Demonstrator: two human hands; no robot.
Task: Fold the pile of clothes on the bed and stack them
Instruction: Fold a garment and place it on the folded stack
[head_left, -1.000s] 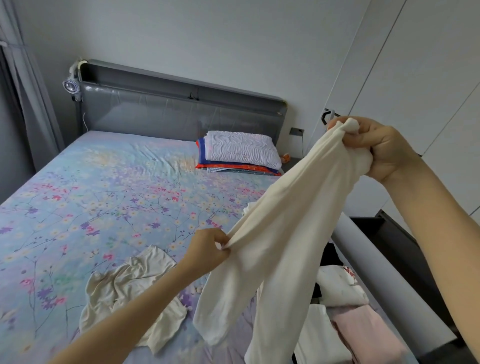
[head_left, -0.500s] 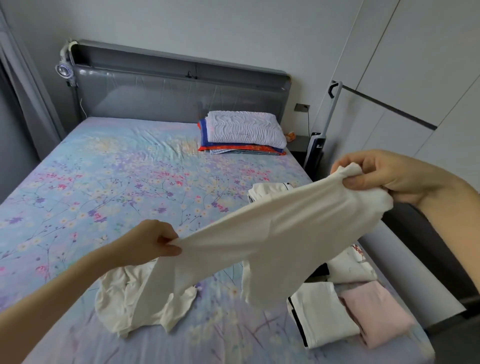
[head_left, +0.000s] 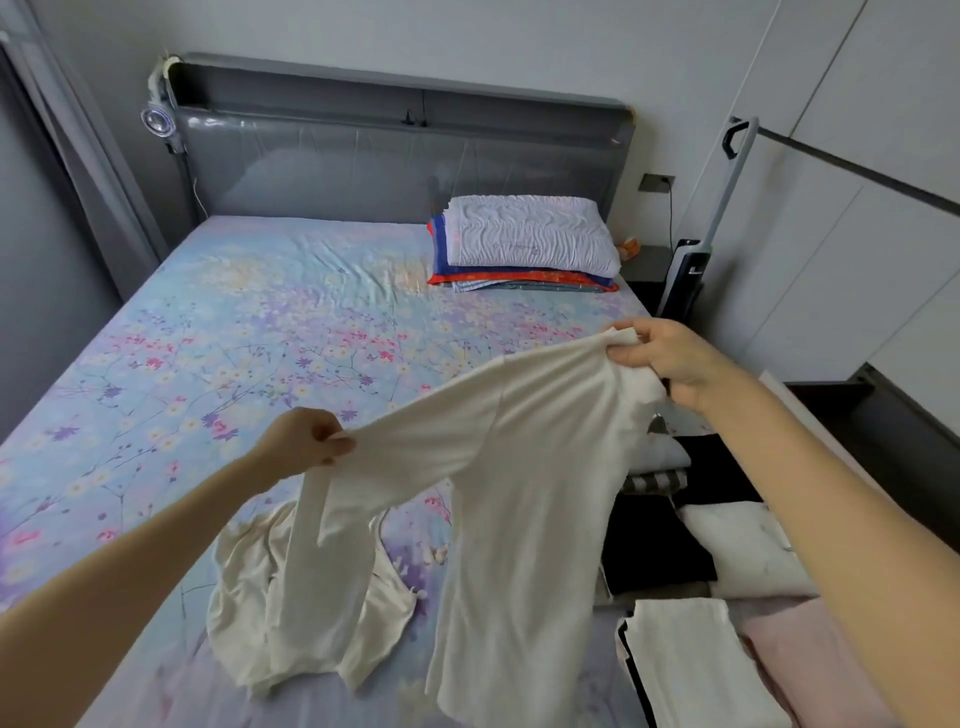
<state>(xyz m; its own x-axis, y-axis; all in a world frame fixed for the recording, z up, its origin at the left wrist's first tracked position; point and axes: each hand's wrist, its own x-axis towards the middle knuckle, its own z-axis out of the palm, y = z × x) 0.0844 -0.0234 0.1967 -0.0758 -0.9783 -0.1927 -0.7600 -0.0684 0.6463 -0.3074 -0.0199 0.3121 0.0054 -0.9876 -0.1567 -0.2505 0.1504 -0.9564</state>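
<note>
As hands (head_left: 304, 441) (head_left: 670, 364) keep hold, white top (head_left: 524, 467) — unfurled

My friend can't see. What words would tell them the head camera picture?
Two hands stretch a cream top over a flowery bed: the left hand pinches one end, the right hand the other. A crumpled cream garment lies underneath, with folded clothes on the right.
</note>
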